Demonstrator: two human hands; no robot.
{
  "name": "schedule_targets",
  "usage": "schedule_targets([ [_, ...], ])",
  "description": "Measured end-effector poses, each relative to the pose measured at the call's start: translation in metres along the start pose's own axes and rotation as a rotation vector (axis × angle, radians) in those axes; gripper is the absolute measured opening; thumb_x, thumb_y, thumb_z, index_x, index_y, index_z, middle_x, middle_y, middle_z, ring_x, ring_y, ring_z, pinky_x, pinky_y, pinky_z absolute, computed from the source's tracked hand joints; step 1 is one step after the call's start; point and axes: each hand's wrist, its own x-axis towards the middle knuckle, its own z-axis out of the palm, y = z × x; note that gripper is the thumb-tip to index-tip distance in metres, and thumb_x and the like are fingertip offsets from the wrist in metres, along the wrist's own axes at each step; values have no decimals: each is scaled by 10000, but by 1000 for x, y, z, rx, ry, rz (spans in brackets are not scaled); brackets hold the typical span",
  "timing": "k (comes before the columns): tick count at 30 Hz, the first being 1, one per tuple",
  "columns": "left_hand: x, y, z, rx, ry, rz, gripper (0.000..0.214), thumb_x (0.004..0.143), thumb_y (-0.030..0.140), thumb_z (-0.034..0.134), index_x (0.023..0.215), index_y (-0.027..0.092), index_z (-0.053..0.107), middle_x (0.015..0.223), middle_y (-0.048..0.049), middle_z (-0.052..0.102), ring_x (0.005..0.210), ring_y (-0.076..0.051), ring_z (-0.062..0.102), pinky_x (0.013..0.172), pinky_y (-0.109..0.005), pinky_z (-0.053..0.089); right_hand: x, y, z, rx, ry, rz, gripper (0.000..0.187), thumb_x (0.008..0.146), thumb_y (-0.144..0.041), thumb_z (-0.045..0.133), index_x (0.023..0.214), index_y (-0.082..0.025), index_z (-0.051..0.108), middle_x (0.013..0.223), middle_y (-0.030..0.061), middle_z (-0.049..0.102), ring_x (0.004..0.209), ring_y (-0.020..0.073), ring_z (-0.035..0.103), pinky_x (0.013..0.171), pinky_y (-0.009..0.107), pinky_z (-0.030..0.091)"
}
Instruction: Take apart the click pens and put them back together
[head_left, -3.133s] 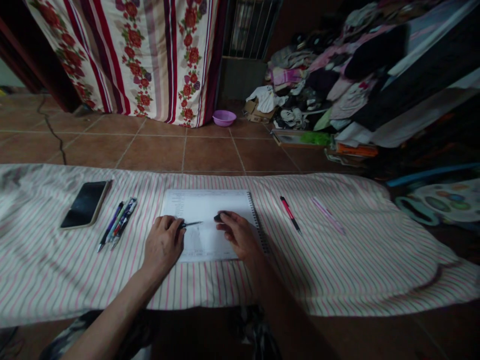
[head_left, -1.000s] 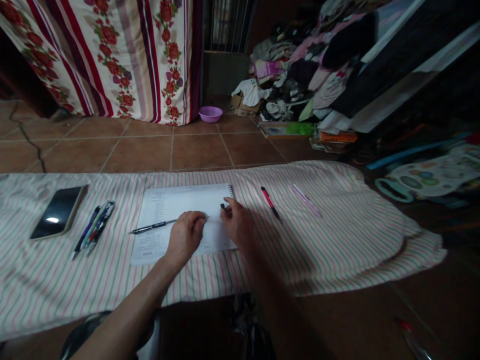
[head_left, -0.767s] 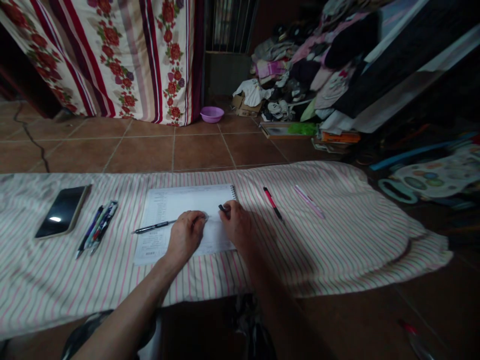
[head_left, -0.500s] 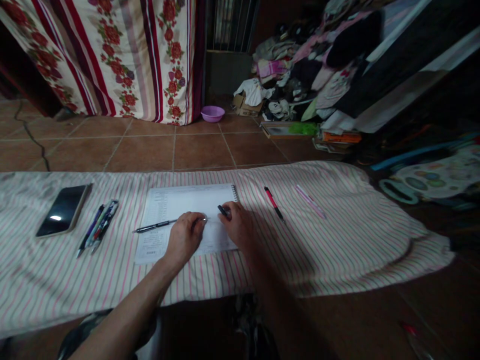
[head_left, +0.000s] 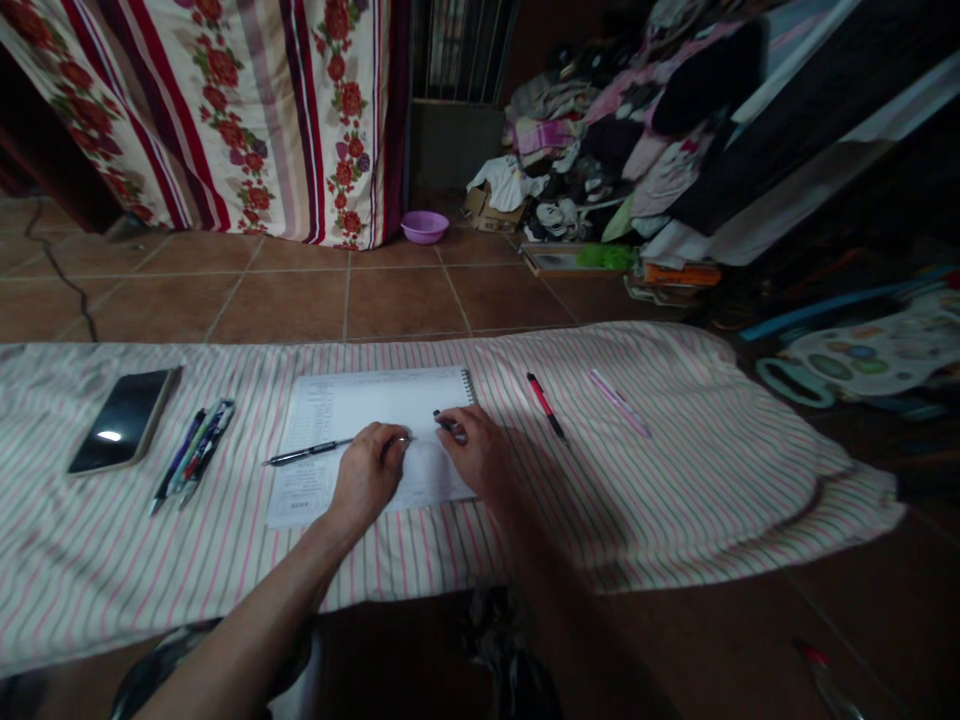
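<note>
A spiral notebook [head_left: 397, 395] with white pages lies on the striped cloth in front of me. Over its left half, my left hand [head_left: 370, 468] is closed on a dark pen [head_left: 307, 453]. That pen lies nearly level, and its shiny end shows beyond my fingertips on the right. A short black piece [head_left: 444, 422], like a pen cap or barrel part, is pinched in my right hand [head_left: 476, 450] near the notebook's spiral edge. A small gap separates the two hands. My fingers hide part of both items.
To the left are several pens [head_left: 193, 455] in a bundle and a phone [head_left: 124, 420]. A red and black pen [head_left: 547, 408] and a pale purple pen [head_left: 619, 402] lie to the right on the striped cloth [head_left: 712, 480]. A purple basin [head_left: 424, 228] stands on the tiled floor beyond.
Both hands stay almost in place. The short black piece in my right hand has turned slightly, and my fingers cover a bit more of it.
</note>
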Motion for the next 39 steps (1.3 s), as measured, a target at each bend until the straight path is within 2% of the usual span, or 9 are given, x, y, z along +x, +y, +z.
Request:
schedule_targets([
  [7,1,0,0,0,4,10,161,816,167,480,891,195,620,813,-26,620,783,-167,601,719,-294,481,-2,-2,1,-50,15,-131,130,763,-196,608,859,-229,690,848,47,593,855,182,562,822,320,444],
  [13,3,4,-2,26,0,52,173,818,155,469,879,177,629,835,-46,617,800,-172,587,743,-303,484,-4,-8,1,-87,-20,-246,135,776,-206,610,882,-239,688,859,44,623,894,195,539,819,328,431],
  [18,3,3,-2,28,0,139,185,832,158,457,895,162,631,866,-67,609,828,-176,575,766,-309,482,-4,-13,8,-47,-31,-351,167,773,-186,619,934,-215,649,883,37,669,886,207,534,811,337,431],
  [25,1,4,-4,16,5,145,166,838,156,447,903,170,600,848,-57,623,810,-176,578,745,-310,475,-4,-16,14,-31,-20,-328,138,787,-189,607,924,-201,612,867,40,671,861,208,543,781,326,442],
  [28,1,5,-5,13,19,103,144,829,163,455,923,166,564,816,-48,618,775,-173,581,713,-307,474,-4,-16,15,-22,-9,-331,113,806,-191,583,915,-209,607,852,36,672,843,205,544,765,323,443],
  [34,2,5,-4,-63,7,28,111,802,156,457,836,178,561,793,-32,638,764,-166,599,714,-300,478,-3,-17,16,-45,-33,-362,89,800,-201,597,888,-196,608,830,39,668,829,210,534,759,331,439],
  [39,3,7,-4,-141,15,28,185,830,199,436,923,184,596,861,-42,676,790,-162,623,747,-298,487,-3,-16,17,-55,-19,-326,149,786,-192,598,933,-194,623,842,45,669,847,216,539,785,343,440],
])
